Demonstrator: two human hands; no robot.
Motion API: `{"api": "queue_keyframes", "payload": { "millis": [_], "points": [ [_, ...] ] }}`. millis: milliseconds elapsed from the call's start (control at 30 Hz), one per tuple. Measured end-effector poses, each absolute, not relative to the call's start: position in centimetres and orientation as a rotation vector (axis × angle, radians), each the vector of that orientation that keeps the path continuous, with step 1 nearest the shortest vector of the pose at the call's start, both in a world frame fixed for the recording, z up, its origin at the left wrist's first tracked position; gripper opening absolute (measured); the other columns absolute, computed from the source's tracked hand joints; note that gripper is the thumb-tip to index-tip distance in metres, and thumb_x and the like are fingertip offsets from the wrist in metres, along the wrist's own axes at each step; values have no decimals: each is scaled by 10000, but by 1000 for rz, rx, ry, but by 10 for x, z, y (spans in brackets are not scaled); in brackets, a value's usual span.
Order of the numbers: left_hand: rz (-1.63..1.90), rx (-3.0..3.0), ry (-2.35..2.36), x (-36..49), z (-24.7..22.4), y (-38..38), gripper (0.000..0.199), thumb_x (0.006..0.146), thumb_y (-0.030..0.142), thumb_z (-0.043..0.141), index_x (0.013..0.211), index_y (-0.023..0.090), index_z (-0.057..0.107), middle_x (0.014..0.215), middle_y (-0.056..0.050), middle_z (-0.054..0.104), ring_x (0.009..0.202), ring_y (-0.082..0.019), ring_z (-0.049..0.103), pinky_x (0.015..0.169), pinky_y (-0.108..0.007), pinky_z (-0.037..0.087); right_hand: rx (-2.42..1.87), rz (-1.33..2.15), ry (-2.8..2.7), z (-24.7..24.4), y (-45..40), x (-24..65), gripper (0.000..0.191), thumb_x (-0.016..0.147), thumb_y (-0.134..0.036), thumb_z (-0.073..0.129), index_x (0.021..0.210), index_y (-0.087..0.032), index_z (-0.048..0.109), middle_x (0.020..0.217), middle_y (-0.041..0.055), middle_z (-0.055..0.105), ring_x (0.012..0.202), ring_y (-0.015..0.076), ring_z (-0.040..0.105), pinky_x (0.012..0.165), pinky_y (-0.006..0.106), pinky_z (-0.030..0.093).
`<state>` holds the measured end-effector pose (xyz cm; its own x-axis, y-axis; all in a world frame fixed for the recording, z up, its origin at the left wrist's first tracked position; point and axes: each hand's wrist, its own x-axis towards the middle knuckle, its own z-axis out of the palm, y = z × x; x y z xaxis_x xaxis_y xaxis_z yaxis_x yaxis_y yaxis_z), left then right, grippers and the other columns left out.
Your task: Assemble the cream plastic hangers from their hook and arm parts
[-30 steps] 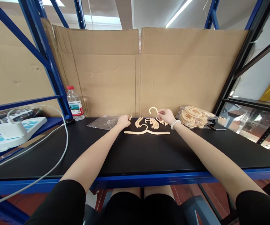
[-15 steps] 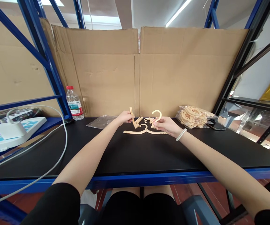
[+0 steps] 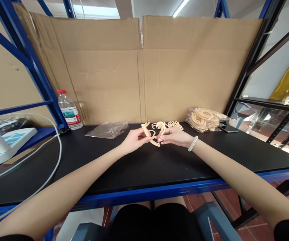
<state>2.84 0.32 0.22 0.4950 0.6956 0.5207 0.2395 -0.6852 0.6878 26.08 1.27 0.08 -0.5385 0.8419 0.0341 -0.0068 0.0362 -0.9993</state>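
While the left hand point(image 3: 133, 140) pinches a strip point(image 3: 146, 130) slanting down rightward, the right hand point(image 3: 176, 136) pinches a hook point(image 3: 163, 125), bend uppermost.

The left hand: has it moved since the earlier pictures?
Yes: judged by the clear plastic bag, the left hand has moved right and toward the table's front edge.

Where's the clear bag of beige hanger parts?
In the head view, the clear bag lies at the right rear of the black tabletop, past the right hand, before the cardboard backing, with the smartphone by its right end.
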Motion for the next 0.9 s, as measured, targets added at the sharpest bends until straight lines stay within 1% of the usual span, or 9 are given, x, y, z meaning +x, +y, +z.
{"api": "queue_keyframes", "payload": {
  "millis": [100,200,300,400,467,700,900],
  "points": [
    [1155,2225,804,33,0,-1,234,799,378,657,838,148,634,804,-41,660,740,-184,661,690,-297,555,-852,1630,-1587,1,11,261,286,655,-302,834,839,-128,702,967,70,707,928,159,666,937,345,525],
    [1249,2181,836,37,0,-6,225,793,381,657,821,159,635,845,-44,670,758,-182,663,689,-287,564,-871,1695,-1567,2,9,263,257,687,-289,817,850,-141,684,1024,70,709,961,166,669,937,347,529],
    [1306,2145,876,39,0,-9,214,787,380,656,817,169,634,863,-45,674,759,-181,665,686,-281,574,-892,1776,-1557,6,8,263,217,732,-281,787,846,-143,664,992,77,724,919,181,700,906,347,551],
    [1358,2113,882,41,-3,-10,220,788,386,651,836,171,635,866,-51,670,783,-192,663,687,-288,583,-878,1806,-1519,10,5,263,170,773,-248,754,832,-137,640,923,81,737,872,190,721,927,362,544],
    [1399,2110,868,41,-4,-10,210,792,373,649,831,167,636,873,-54,663,794,-194,662,691,-291,585,-869,1823,-1503,12,4,263,160,785,-237,743,831,-136,629,915,85,742,873,194,723,938,367,540],
    [1459,2092,875,42,-6,-12,191,798,345,649,852,165,618,823,-45,657,754,-188,663,693,-301,583,-834,1847,-1554,10,5,264,223,744,-275,779,808,-133,619,955,127,743,903,214,719,921,353,545],
    [1511,2141,867,42,-6,-14,159,802,321,650,797,164,632,902,-55,678,779,-184,671,697,-284,584,-847,1841,-1530,12,2,264,208,748,-241,773,782,-131,600,922,146,745,889,227,723,914,365,545]
  ]
}}
